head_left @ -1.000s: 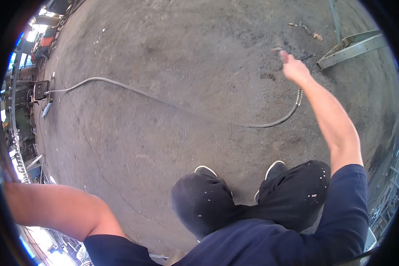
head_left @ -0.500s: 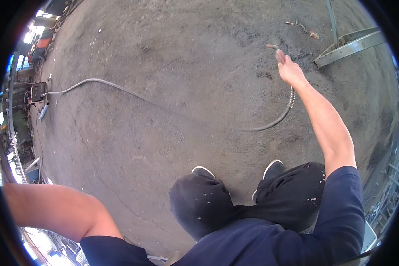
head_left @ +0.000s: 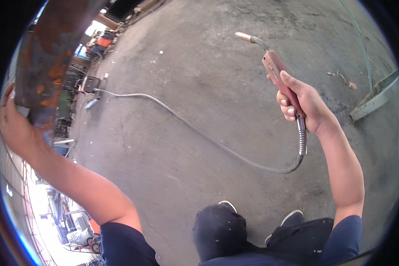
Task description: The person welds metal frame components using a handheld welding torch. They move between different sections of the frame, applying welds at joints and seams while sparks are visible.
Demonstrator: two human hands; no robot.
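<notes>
A welding torch [head_left: 283, 80] with a reddish handle and a copper-coloured nozzle is gripped by my right hand [head_left: 303, 99], thumb lying along the handle. Its nozzle points up and to the left. From the handle's lower end a grey cable [head_left: 208, 141] curves across the floor. At the far left, my left hand [head_left: 17, 124] is raised with its fingers bent round the edge of a dark metal piece [head_left: 42, 57] with orange rust patches. That piece runs out of the top of the view, and part of my left hand's grip is hidden.
The cable leads to a small boxy machine [head_left: 91, 84] at the left. An angled metal bar [head_left: 377, 95] stands on the floor at the right. Scraps [head_left: 343, 79] lie near it. A wheeled cart [head_left: 91, 244] and clutter line the lower left.
My right hand has brought the torch up closer to the view. My left hand has come into view with the rusty metal piece. The view has shifted, so the floor things appear further right.
</notes>
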